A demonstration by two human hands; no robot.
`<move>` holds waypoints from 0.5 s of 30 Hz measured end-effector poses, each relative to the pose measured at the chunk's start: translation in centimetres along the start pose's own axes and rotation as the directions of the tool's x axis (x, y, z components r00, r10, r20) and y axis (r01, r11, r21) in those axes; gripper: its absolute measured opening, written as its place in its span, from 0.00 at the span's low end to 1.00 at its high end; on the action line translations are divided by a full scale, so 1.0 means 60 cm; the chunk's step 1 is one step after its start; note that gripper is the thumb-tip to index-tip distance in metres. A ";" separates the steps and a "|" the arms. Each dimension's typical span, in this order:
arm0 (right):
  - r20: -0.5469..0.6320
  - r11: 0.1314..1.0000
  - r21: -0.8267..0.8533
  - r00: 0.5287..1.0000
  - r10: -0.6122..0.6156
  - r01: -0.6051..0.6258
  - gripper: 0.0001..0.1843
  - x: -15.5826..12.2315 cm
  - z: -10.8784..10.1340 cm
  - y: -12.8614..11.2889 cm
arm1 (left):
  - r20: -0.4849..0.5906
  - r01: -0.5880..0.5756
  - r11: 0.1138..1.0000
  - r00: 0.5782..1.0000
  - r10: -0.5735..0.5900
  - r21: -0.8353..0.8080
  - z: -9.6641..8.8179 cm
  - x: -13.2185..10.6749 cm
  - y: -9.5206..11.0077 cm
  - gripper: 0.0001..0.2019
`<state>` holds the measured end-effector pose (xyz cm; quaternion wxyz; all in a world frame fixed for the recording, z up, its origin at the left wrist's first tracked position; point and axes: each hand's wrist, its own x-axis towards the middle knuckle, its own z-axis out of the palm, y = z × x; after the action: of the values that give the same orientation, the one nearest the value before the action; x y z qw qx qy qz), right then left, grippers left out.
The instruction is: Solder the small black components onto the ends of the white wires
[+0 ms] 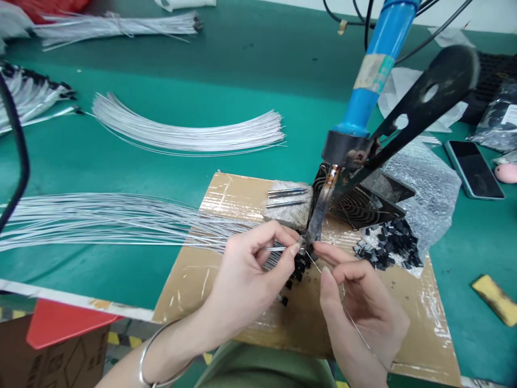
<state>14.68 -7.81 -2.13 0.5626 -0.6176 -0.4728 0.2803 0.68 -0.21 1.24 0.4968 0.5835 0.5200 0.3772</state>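
Note:
My left hand [246,285] pinches the end of a thin white wire [278,249] between thumb and fingertips, right beside the tip of a blue-handled soldering iron [359,102]. A black metal bracket [424,102] holds the iron, tip down. From the right, my right hand [359,307] is closed on a thin strand of solder wire [357,328], its end close to the iron's tip. Under my left hand lie many more white wires [100,218], with small black pieces [297,272] at their ends. My fingers partly hide the joint at the tip.
Cardboard [226,199] lies beneath the work, bearing a grey block [288,213] with metal rods and a black fan [355,207]. Loose black pieces [391,242] sit on bubble wrap [428,183]. A phone [474,170], yellow sponge [495,299] and wire bundle [189,132] are around.

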 end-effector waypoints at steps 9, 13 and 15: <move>-0.014 0.999 -0.039 1.000 0.000 -0.001 0.09 -0.003 0.004 -0.006 | 0.015 -0.001 1.000 1.000 0.001 -0.007 0.002 0.000 -0.005 0.07; -0.034 1.000 -0.029 0.999 -0.014 0.013 0.09 -0.004 0.006 -0.007 | 0.007 -0.013 0.999 1.000 0.014 -0.032 0.001 -0.002 -0.004 0.07; -0.039 1.000 -0.024 0.999 -0.012 0.011 0.08 -0.005 0.008 -0.007 | 0.004 -0.022 0.999 1.000 0.022 -0.040 0.000 -0.002 -0.003 0.07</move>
<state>14.06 -7.90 -1.89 0.5659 -0.6268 -0.4686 0.2592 0.64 -0.36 1.08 0.5053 0.5801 0.5049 0.3914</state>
